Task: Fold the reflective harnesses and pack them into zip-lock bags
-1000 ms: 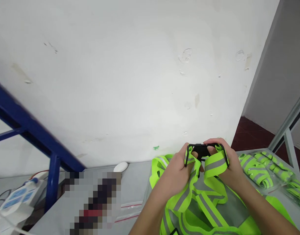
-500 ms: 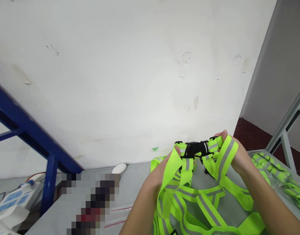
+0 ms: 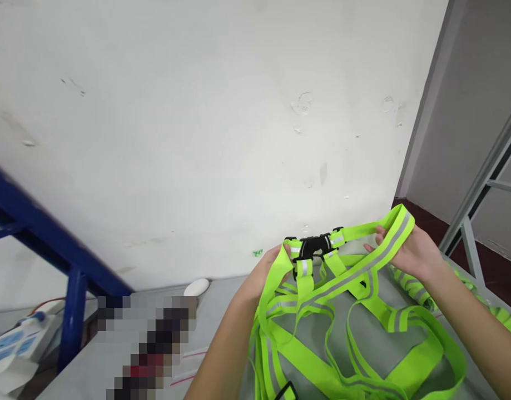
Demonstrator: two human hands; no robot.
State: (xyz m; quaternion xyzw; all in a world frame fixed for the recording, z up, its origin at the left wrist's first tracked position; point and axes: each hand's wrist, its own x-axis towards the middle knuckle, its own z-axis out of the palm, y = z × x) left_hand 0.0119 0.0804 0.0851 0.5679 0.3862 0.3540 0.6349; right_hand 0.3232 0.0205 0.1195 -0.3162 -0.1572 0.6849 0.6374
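A neon-yellow reflective harness (image 3: 355, 276) with grey stripes is partly lifted, its lower straps lying loose in loops on the grey surface. My left hand (image 3: 270, 273) is closed around the strap beside the black buckle (image 3: 316, 246), which is fastened. A long loop of strap runs over my right hand (image 3: 416, 253), which holds it up at the right; a couple of its fingertips stick out inside the loop. Near the bottom edge lies a black slider (image 3: 287, 391) on another strap. The palms of both hands are largely hidden.
More folded reflective straps (image 3: 420, 291) lie to the right, beside a grey metal frame (image 3: 467, 239). On the left are a blue metal frame (image 3: 74, 316), a power strip (image 3: 19, 347), a white round object (image 3: 196, 287), clear zip bags (image 3: 186, 375) and a pixelated area. A white wall (image 3: 222, 139) rises behind.
My right hand has moved away from the buckle and opened somewhat, drawing the strap out into a longer loop. My left hand stays beside the buckle. The view has shifted slightly right.
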